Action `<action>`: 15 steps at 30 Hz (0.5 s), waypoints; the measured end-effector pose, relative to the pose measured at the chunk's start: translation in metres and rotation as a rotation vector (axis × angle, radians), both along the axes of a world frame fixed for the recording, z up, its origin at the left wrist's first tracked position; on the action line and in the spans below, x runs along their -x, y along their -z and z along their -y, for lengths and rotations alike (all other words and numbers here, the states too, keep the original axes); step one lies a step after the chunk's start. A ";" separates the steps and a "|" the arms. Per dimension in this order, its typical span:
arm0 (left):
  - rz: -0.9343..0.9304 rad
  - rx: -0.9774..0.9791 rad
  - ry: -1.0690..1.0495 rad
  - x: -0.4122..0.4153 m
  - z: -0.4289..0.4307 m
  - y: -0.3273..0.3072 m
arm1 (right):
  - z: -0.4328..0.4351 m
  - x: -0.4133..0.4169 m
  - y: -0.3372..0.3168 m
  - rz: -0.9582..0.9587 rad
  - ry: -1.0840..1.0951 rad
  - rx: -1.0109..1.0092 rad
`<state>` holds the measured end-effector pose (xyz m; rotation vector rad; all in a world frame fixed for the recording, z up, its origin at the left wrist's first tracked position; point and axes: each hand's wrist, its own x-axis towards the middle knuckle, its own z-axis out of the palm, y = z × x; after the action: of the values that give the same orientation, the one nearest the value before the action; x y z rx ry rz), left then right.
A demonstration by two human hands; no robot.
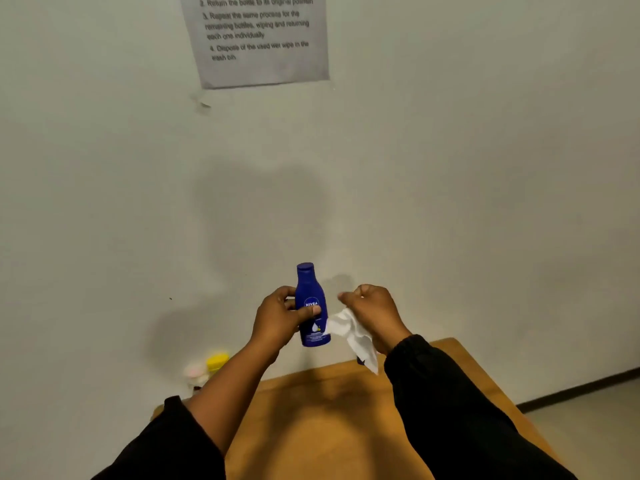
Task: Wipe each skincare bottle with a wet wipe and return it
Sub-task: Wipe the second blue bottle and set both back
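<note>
A dark blue Nivea bottle [309, 299] stands upright in the air above the wooden table [329, 410]. My left hand [278, 315] grips it around the middle, thumb across the label. Just to its right, my right hand [372, 311] is closed on a crumpled white wet wipe [353, 336], which hangs down from the fist. The wipe sits beside the bottle's lower right side; I cannot tell whether they touch. A yellow-capped bottle [217, 362] and a pale pink-topped one [195, 374] stand at the table's far left, partly hidden by my left forearm.
A plain wall rises right behind the table, with a printed instruction sheet [259, 39] taped high up. The table's right edge drops to a light floor [595, 417] with a dark skirting line along the wall.
</note>
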<state>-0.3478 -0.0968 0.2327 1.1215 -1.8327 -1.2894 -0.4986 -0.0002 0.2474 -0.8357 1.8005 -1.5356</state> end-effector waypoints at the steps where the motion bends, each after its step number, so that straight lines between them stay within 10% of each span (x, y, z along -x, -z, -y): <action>1: -0.005 -0.010 0.004 0.010 -0.002 0.006 | 0.001 0.007 0.012 -0.071 -0.027 -0.045; 15: 0.213 0.042 0.051 0.124 -0.013 0.120 | 0.005 0.097 0.131 -0.441 -0.201 -0.295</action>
<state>-0.4722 -0.0842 0.1124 1.2365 -2.0456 -1.1919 -0.5951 -0.0054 0.1165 -1.2302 2.1071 -0.9766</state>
